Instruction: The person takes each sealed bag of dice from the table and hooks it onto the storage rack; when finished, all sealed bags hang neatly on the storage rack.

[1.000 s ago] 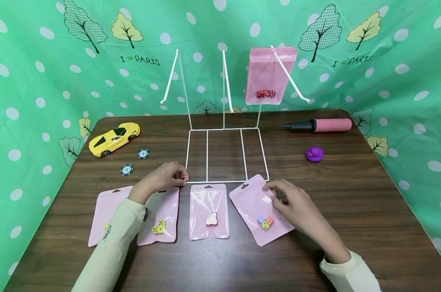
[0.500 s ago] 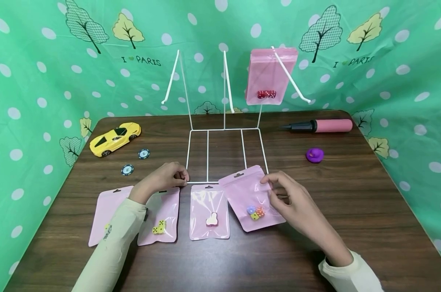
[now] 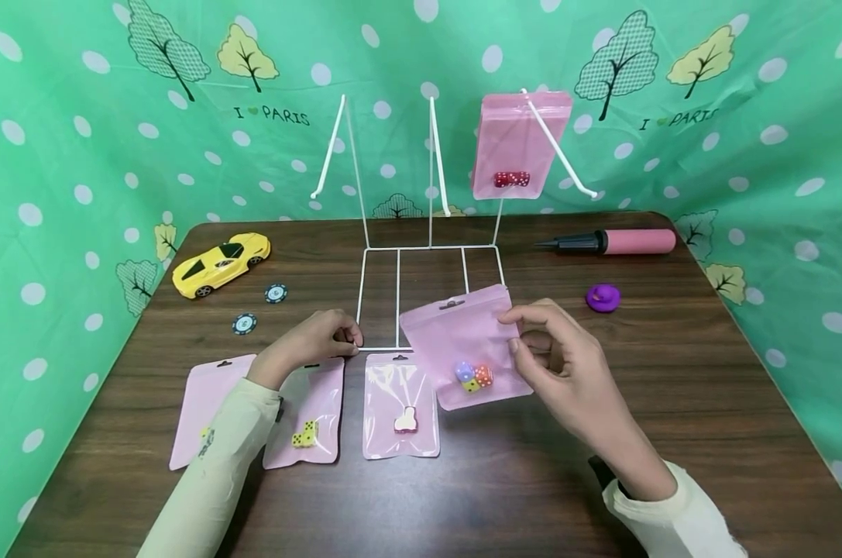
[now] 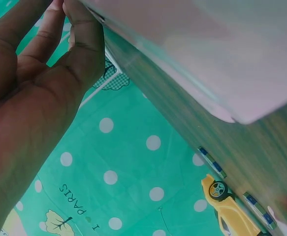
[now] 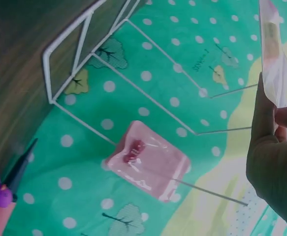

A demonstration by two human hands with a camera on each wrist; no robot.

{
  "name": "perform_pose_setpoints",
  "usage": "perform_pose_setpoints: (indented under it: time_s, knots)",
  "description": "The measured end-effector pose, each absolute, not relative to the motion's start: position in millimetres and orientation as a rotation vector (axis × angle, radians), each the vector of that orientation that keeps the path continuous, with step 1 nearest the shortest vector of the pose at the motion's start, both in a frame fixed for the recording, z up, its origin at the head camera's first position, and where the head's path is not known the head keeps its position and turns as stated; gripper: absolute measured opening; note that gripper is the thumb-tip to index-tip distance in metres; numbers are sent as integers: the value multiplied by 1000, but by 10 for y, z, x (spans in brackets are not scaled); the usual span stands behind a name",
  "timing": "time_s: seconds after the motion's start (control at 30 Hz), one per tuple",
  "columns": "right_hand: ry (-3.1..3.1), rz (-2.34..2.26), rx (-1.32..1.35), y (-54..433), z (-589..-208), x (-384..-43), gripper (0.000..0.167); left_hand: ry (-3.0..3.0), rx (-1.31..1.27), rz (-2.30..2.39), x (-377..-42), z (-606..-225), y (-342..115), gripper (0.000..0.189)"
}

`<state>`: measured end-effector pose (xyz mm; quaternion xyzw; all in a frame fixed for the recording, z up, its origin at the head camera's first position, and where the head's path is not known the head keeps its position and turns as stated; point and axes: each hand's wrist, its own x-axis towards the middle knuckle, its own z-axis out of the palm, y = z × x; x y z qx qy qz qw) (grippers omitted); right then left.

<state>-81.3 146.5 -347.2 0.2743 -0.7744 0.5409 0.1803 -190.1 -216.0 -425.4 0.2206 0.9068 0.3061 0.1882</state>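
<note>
In the head view my right hand [image 3: 570, 368] pinches the right edge of a pink zip pouch [image 3: 472, 332] between thumb and fingers. Blue, yellow and orange dice [image 3: 475, 377] show in its lower part. The pouch is raised and tilted, overlapping the front of a white wire display rack [image 3: 397, 302]. My left hand [image 3: 319, 337], fingers curled, holds the rack's front left corner. A stack of pink pouches with red dice [image 3: 512, 147] hangs on the right hook; the left hook [image 3: 328, 147] and middle hook [image 3: 438, 155] are bare.
On the table lie a pouch with a white shape [image 3: 400, 387], a pouch with yellow dice [image 3: 323, 395] and one partly under my left sleeve [image 3: 201, 395]. Farther out are a yellow toy car [image 3: 221, 263], two poker chips [image 3: 244, 323], a purple rubber duck [image 3: 603, 297] and a pink hand pump [image 3: 637, 241].
My right hand has lifted the pouch with the mixed dice off the table, up and leftward toward the rack, turning it more upright. My left hand stays at the rack's corner.
</note>
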Motion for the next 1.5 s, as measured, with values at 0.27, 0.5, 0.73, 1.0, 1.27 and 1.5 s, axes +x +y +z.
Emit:
perform_pose_setpoints:
  time_s: [0.27,0.5,0.73,1.0,1.27,1.5]
  knots:
    - [-2116,1543,747,1404,-3304,-857,39,2545,615,864,-1904,-4236,-2151,8]
    - [-2125,1487,738,1410,-3214,-909,41,2547,619,859,-1908,-4229,-2157,7]
    - [-2117,1525,676,1330,-3142,-969,38,2542,616,866,-1907,-4260,-2158,7]
    - [-2018,1680,574,1174,-3101,-1105,37,2566,668,849,-1909,-4272,-2162,8]
    - [-1961,1778,551,1124,-3089,-1206,39,2556,649,848,-1917,-4255,-2145,8]
    - [-1973,1799,505,1113,-3082,-1286,38,2555,631,850,-1902,-4244,-2156,8]
